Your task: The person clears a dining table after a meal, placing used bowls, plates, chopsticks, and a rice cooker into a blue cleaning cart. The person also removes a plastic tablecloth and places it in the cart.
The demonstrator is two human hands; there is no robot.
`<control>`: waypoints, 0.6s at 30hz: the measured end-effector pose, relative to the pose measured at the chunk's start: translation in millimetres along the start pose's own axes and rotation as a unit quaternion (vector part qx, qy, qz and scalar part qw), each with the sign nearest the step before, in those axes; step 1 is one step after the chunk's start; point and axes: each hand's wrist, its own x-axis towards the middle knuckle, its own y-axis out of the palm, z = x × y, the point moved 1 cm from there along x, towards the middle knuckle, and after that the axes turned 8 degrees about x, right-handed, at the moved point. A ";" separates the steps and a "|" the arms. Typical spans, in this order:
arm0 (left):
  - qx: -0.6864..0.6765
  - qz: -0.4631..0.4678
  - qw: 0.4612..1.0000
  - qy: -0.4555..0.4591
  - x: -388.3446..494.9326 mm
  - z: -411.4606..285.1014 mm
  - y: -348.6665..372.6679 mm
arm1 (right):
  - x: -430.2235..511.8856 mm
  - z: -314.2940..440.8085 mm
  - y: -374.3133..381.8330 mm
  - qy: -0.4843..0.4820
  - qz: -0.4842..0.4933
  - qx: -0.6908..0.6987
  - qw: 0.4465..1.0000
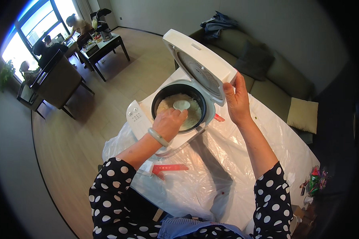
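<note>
A white rice cooker (139, 117) stands on a table under a crinkled plastic cover (194, 197). Its lid (208, 55) is raised and tilts to the right. Cooked rice (196, 116) lies in the dark inner pot (204, 100). My left hand (169, 122), with a pale bangle at the wrist, reaches over the pot and grips a small white spoon or scoop (182, 105). Only the rounded end of this tool shows; my fingers hide the rest. My right hand (237, 103) holds the outer edge of the lid, thumb on the near side.
Red printed strips (171, 168) lie on the cover. A green sofa (270, 97) with cushions stands beyond the table on the right. Colourful packets (315, 182) sit at the right edge. Far left, several people are around tables, near an armchair (58, 83).
</note>
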 end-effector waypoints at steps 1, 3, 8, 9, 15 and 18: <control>0.008 -0.019 1.000 0.011 1.4 1.5 1.0 | 0.5 0.5 0.2 -0.005 -0.002 0.001 1.000; 0.056 0.068 0.996 0.028 7.6 3.6 9.8 | 0.6 2.1 0.3 -0.004 -0.005 0.006 1.000; 0.100 0.317 0.942 0.038 9.9 13.4 36.7 | -1.6 6.2 1.6 -0.011 -0.008 -0.009 1.000; 0.083 0.305 0.948 0.036 8.2 17.1 38.8 | -2.5 7.0 2.3 -0.020 -0.007 -0.015 1.000; 0.034 0.266 0.963 0.026 -3.7 36.2 18.0 | -13.2 11.5 10.7 -0.065 0.014 -0.070 0.995; 0.010 0.198 0.976 -0.088 -16.7 58.9 -24.3 | -28.4 14.2 20.7 -0.123 0.049 -0.121 0.984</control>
